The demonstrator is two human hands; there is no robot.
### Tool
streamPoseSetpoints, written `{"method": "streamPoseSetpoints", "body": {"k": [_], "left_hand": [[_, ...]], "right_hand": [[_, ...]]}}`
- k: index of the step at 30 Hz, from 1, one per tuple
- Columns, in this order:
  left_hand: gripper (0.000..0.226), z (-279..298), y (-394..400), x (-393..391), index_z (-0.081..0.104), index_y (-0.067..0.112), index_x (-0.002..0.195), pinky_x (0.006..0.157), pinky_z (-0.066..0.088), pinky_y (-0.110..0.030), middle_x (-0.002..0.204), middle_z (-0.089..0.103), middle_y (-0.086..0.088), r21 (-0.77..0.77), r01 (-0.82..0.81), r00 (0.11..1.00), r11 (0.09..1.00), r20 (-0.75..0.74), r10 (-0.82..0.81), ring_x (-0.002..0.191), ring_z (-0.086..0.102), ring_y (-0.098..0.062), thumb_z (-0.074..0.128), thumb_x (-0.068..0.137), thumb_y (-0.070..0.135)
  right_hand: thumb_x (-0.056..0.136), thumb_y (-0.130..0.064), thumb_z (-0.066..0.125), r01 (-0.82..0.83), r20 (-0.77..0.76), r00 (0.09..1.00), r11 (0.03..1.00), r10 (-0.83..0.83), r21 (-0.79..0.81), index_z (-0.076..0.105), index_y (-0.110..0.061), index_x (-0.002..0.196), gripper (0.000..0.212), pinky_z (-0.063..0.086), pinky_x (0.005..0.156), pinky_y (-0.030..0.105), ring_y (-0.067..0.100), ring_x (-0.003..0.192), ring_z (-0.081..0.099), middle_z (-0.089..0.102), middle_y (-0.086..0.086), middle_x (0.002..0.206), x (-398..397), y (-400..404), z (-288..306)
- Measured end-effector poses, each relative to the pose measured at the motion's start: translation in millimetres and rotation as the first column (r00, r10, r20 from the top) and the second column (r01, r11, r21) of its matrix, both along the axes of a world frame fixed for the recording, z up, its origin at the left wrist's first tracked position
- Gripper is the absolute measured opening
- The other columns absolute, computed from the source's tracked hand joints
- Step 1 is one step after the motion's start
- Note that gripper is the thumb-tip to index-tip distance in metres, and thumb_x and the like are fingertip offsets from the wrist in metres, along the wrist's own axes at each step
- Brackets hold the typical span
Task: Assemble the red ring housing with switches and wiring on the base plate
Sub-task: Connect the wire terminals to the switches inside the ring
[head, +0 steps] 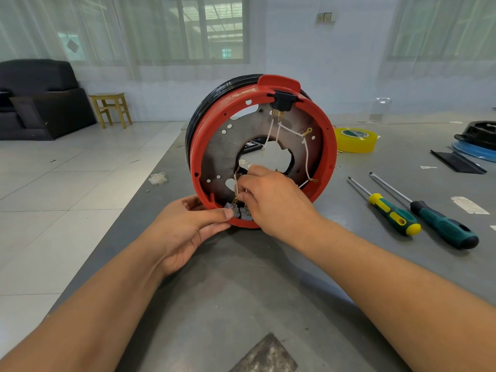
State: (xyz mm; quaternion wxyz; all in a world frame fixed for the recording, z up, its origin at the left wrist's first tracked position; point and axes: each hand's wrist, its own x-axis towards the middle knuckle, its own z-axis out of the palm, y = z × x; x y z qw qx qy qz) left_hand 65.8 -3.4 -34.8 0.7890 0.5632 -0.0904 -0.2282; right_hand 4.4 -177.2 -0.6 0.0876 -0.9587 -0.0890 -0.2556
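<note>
Red ring housing (328, 146) standing up on its edge on the grey bench (241, 277), near the middle, open side facing the camera. Dark metal base plate (222, 149) sitting inside the ring, with a big ragged hole in its middle and small round holes near the rim. Black switch block (281, 102) fixed at the top of the ring, under a red tab. Thin white wires (291, 131) running down from that block across the plate, with small gold ends on them. 2 small grey switches (243, 213) at the bottom of the ring, side by side.

Left hand (185, 226) holding the bottom left of the ring, thumb pressed against the grey switches, fingers curled round the rim. Right hand (271, 200) pinching a white wire just above the switches, fingers bent tight on it.

Black coil wound round the back of the ring. Roll of yellow tape (355, 140) on the bench, to the right of the ring. 2 screwdrivers (418, 213) lying further right, side by side, 1 with a yellow and green handle, 1 with a dark green handle. Black and blue parts (477, 143) at the far right edge. Small wooden stool (111, 108) and dark sofa (40, 100) on the floor to the left.
</note>
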Motion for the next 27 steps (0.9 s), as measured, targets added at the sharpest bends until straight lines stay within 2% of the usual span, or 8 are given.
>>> {"method": "streamPoseSetpoints", "body": {"k": [4,11,16,27], "left_hand": [[0.063,-0.2,-0.2,-1.3,0.067,-0.006,0.119,0.078,0.065,-0.034,0.112,0.077,-0.024,-0.016,-0.002,1.000,1.000,-0.024,0.001,0.104,0.077,-0.035,0.084,0.058,-0.005],[0.062,-4.5,-2.7,-1.8,0.068,-0.008,0.115,0.076,0.066,-0.034,0.113,0.075,-0.028,-0.036,-0.014,0.999,0.999,-0.040,0.013,0.104,0.077,-0.038,0.085,0.055,-0.006],[0.069,-7.4,-3.7,-1.4,0.065,-0.010,0.123,0.079,0.065,-0.036,0.119,0.073,-0.030,-0.063,-0.005,0.999,0.998,-0.052,0.002,0.108,0.075,-0.040,0.085,0.057,-0.006],[0.072,-6.9,-6.4,-3.2,0.062,-0.010,0.127,0.081,0.065,-0.036,0.118,0.075,-0.027,-0.119,-0.003,0.998,0.993,-0.065,-0.005,0.107,0.076,-0.038,0.085,0.059,-0.006]], "right_hand": [[0.104,-0.021,0.053,0.019,-0.005,1.000,1.000,-0.019,0.011,0.068,-0.013,0.103,0.017,0.049,0.068,0.034,0.023,0.086,0.061,0.055,0.000,0.103,0.2,-0.1,0.4],[0.104,-0.030,0.053,0.058,-0.013,0.998,0.997,-0.058,0.054,0.072,-0.018,0.101,0.023,0.054,0.074,0.042,0.022,0.091,0.062,0.058,-0.004,0.106,-2.0,0.2,0.5],[0.102,-0.029,0.056,0.049,-0.024,0.999,0.996,-0.047,0.077,0.073,-0.018,0.098,0.021,0.054,0.076,0.041,0.021,0.091,0.061,0.059,-0.003,0.104,-1.4,-1.3,-0.2],[0.100,-0.031,0.060,0.064,0.001,0.998,0.993,-0.065,0.101,0.075,-0.021,0.094,0.019,0.051,0.069,0.036,0.019,0.087,0.060,0.060,-0.006,0.098,0.6,-2.5,-2.8]]}}
